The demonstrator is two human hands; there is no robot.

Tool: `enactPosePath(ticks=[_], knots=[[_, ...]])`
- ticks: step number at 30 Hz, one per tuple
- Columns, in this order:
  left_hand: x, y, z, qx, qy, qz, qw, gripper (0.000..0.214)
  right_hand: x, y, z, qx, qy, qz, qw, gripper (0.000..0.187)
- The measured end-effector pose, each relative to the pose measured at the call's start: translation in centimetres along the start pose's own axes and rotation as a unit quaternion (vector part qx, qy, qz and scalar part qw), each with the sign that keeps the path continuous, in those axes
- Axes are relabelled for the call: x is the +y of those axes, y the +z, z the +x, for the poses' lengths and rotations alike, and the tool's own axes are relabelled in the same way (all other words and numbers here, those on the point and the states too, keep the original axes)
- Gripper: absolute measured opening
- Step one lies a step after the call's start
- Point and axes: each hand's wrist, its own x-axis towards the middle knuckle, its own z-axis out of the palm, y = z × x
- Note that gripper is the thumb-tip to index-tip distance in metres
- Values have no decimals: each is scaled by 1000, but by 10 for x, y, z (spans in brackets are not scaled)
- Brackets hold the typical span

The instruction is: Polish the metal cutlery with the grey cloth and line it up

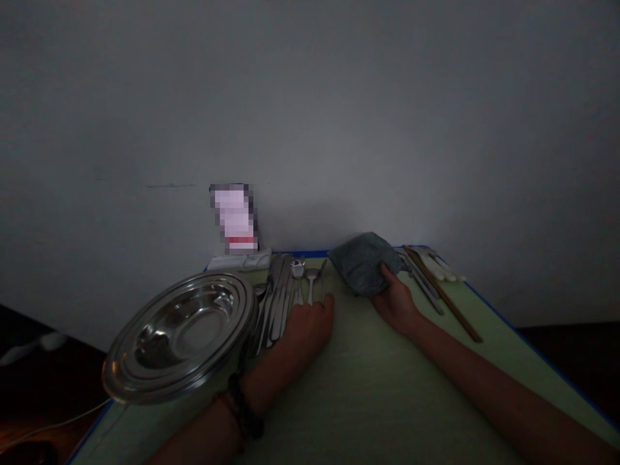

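Observation:
My right hand (394, 303) is closed on a grey cloth (365, 263), with the thumb over its near edge and the cloth spread above the table. Reaching over the handles of a row of metal cutlery, my left hand (310, 323) has its fingers curled down and partly hidden. A slim metal utensil (323, 281) runs up from its fingertips; its kind is unclear. Two spoons (297, 270) (311, 275) lie just beyond the knuckles. Several metal knives (278, 303) lie side by side to the left of that hand.
A wide shiny metal bowl (194, 329) stands at the table's left. Behind it are a white packet (239, 260) and a propped phone (235, 219) against the wall. To the right lie chopsticks (450, 303), metal sticks (429, 290) and white-handled utensils (443, 268) near the table's blue edge.

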Motion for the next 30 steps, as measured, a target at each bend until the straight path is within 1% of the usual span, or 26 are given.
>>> enactPosePath(ticks=[5,11,17,22,25,30], knots=[[0,1,-2,3,8,4,1000,40,-1,2,-2,12,1,9,1000,24],[0,1,-2,2,-1,10,1000,38,-2,4,-5,8,3,8,1000,24],[-1,2,-1,-11,-15,9,1000,39,-2,5,-3,36,5,13,999,23],[-1,-3,-2,-19,-12,-1,1000,35,-2,1,-2,15,15,15,1000,23],[-1,-5,-3,-22,-11,-9,1000,37,-1,-1,-1,-4,11,27,1000,23],[0,-4,-3,-16,-13,-31,999,40,1,-2,1,3,13,25,1000,23]])
